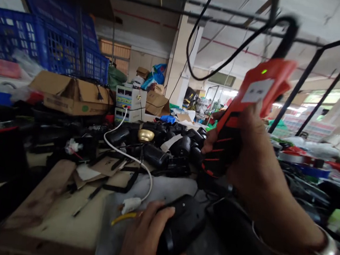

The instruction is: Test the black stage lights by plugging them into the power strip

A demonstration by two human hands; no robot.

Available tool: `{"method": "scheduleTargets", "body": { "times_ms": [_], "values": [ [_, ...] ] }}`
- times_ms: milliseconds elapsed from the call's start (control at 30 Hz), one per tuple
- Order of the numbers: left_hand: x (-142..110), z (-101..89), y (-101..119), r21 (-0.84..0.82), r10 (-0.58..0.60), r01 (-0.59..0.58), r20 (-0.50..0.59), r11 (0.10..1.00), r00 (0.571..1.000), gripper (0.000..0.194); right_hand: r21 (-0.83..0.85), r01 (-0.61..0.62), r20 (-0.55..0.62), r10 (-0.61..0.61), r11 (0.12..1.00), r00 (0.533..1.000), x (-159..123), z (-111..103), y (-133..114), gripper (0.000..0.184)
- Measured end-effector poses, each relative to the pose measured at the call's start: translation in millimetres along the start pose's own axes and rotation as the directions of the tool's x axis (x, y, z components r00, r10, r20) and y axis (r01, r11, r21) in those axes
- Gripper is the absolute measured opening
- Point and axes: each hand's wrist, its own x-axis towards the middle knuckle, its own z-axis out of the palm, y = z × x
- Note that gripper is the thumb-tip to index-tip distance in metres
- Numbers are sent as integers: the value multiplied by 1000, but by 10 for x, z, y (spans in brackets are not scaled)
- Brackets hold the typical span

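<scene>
- Case lies by the worktop's near edge; left hand clasps it, fingers curled over it, which steadies it.
- Tool is up above the worktop, right hand wrapped firmly round its dark handle, seemingly to keep it off the case.
- Plug lies just beside left hand.
- Black parts crowd towards the far edge.
</scene>
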Motion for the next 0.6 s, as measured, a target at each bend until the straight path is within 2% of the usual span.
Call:
{"method": "scheduleTargets", "body": {
  "times_ms": [67, 167, 433, 600],
  "values": [
    [9, 19, 31, -11, -28, 28, -3, 1000, 1000, 65, -61, 24, 25, -23, 998, 999, -55, 73, -47, 47],
    [20, 25, 59, -15, -26, 26, -11, 1000, 1000, 65, -65, 31, 44, -28, 997, 999, -83, 136, -40, 45],
    [27, 10, 75, -22, -4, 3, -33, 1000, 999, 64, -26, 43, 34, -42, 999, 999, -44, 122, 135, 31],
    [40, 6, 86, -35, 1, -1, -11, 999, 1000, 64, -18, 26, 49, -25, 1000, 998, -3, 107, 182, 40]
  ]
}}
